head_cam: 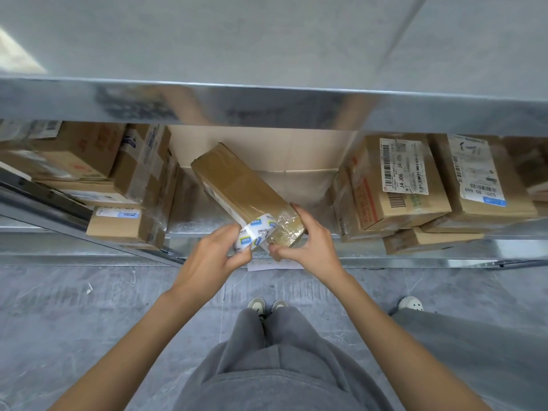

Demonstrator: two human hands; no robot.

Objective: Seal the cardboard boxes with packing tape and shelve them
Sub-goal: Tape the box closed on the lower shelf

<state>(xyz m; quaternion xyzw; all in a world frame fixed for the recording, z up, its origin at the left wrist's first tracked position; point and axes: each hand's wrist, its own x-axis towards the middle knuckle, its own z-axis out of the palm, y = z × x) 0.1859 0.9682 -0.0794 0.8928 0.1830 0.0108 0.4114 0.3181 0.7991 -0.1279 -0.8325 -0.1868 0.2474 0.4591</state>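
Metal shelf [296, 232] holds a long cardboard box [237, 185] lying diagonally at the middle, near end over the shelf's front edge, clear tape glossy on that end; left of the long box a stack of cardboard boxes [89, 164], right of it more boxes, one with a shipping label [404, 166] reading "J4-J06" plus barcodes, next label [477, 170] reads "069" upside down; left hand [213, 256] curled round a packing tape roll [255, 232] at the long box's near end, white core printed "deli" with blue-yellow logos; right hand [305, 240] grips the long box's near end, thumb below, fingers curled over the corner; loose paper sheet [272, 264] below the long box's near end on the grey floor [74, 307].
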